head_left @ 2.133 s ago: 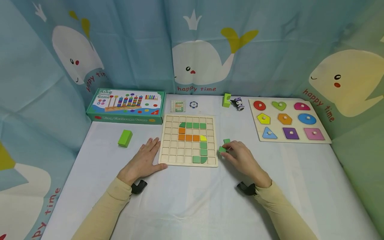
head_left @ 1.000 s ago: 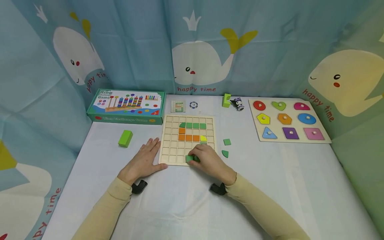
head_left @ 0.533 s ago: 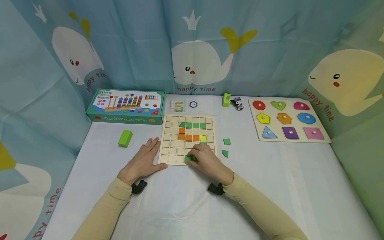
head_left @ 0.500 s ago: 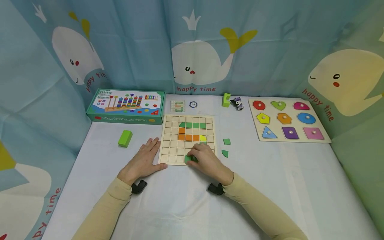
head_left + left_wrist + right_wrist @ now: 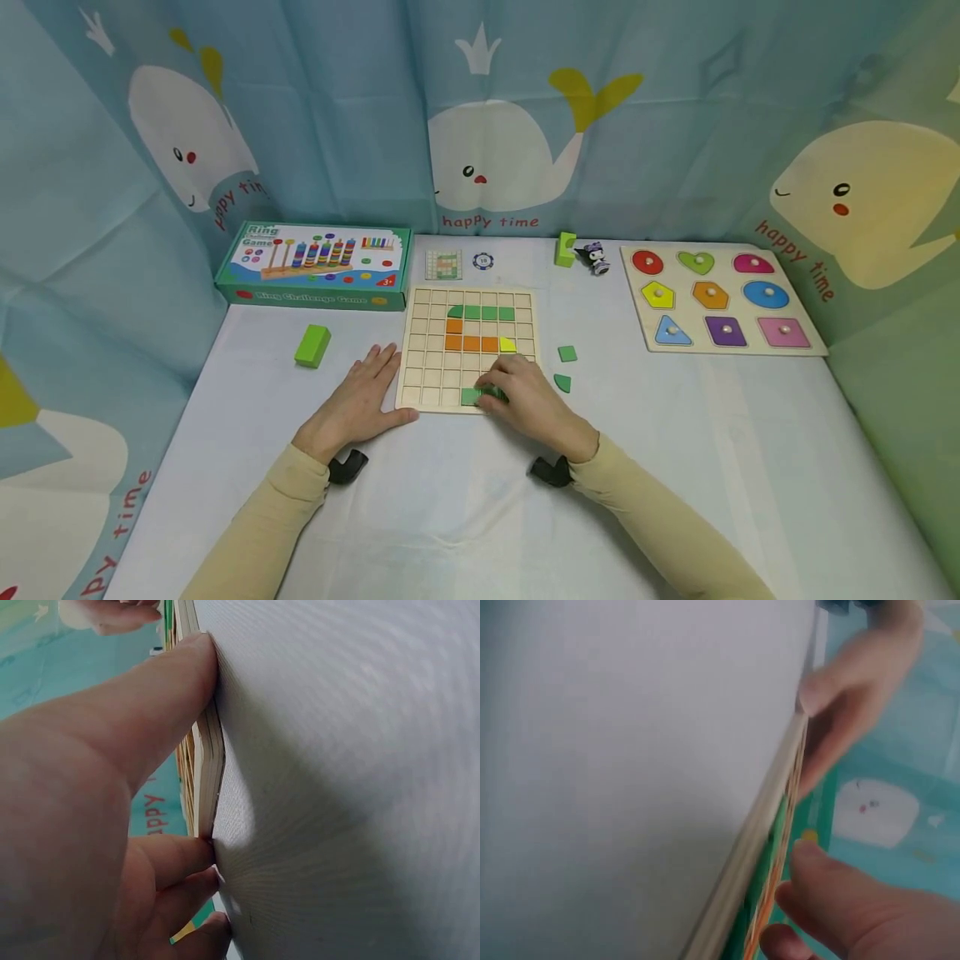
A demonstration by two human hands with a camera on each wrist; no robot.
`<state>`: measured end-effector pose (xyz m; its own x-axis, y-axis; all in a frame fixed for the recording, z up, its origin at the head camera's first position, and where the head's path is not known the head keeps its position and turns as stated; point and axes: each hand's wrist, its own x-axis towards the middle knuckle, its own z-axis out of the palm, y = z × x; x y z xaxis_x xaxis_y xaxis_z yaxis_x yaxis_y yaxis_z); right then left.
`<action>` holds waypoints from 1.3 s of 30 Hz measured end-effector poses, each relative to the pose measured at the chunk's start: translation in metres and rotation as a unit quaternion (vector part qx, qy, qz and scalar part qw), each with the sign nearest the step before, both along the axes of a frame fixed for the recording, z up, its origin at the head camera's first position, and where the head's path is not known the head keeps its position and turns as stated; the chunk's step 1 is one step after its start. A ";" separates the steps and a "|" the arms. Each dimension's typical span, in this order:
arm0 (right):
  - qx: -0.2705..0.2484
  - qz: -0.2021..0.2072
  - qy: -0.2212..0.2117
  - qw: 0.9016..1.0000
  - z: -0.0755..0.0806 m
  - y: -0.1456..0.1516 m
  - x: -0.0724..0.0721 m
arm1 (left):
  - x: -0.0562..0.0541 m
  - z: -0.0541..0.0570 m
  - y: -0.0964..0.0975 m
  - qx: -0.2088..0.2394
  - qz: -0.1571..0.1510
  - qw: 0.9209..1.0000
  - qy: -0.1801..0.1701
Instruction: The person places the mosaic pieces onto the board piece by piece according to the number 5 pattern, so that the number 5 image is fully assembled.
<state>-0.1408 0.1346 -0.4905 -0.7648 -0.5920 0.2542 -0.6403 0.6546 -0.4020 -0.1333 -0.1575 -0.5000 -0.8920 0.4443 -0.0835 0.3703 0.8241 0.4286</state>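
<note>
A wooden grid board (image 5: 432,375) lies flat on the table with green, orange and yellow tiles in its cells. My left hand (image 5: 358,408) rests beside its left edge, fingers extended, thumb at the near corner. Over the board's lower right part is my right hand (image 5: 531,400), fingers loosely bent; in the right wrist view nothing shows between thumb and fingers (image 5: 832,892). A green square tile (image 5: 468,397) sits in the bottom row just left of those fingertips. Other tiles beneath the hand are partly hidden. Right of the board lie a loose green square tile (image 5: 567,353) and a green quarter-round tile (image 5: 562,383).
A ring game box (image 5: 315,265) stands at back left, with a green block (image 5: 312,346) before it. Behind the board are a pattern card (image 5: 443,265) and a round chip (image 5: 483,262). A notched green block (image 5: 565,250), a figurine (image 5: 595,258) and a shape puzzle (image 5: 723,300) are to the right.
My right hand carried a green square tile from the right of the board to the bottom row, let go of it, and has drawn slightly right. The left hand has stayed still.
</note>
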 end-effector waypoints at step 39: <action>0.031 -0.142 -0.035 0.989 -0.003 0.096 0.000 | 0.000 0.003 0.001 -0.003 -0.003 1.000 -0.002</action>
<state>-0.1412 0.2309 -0.4930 -0.9165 -0.3643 0.1652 -0.4000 0.8282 -0.3926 -0.1329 -0.1569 -0.4970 -0.8891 0.4490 -0.0891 0.3740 0.8246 0.4244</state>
